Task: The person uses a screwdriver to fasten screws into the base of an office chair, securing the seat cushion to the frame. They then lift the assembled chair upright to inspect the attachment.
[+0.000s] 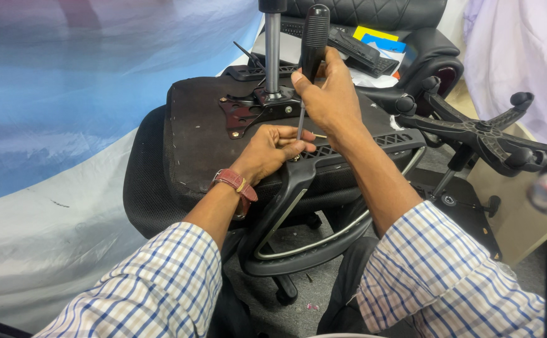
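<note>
An upturned office chair seat (198, 134) lies in front of me, its dark underside up, with a metal plate (248, 112) and a grey gas-lift column (273, 53) standing from it. My right hand (326, 94) grips the black handle of a screwdriver (314, 37) held upright, its thin shaft pointing down at the black armrest bracket (301, 172). My left hand (273, 150), with a red-brown watch strap at the wrist, rests on the seat edge and pinches a small screw at the screwdriver tip.
A black five-star wheeled chair base (480, 131) lies at the right. A black chair with quilted back (373, 12) stands behind, holding a black keyboard (361, 50) and yellow and blue papers (380, 39). A pale sheet (48, 125) covers the left side.
</note>
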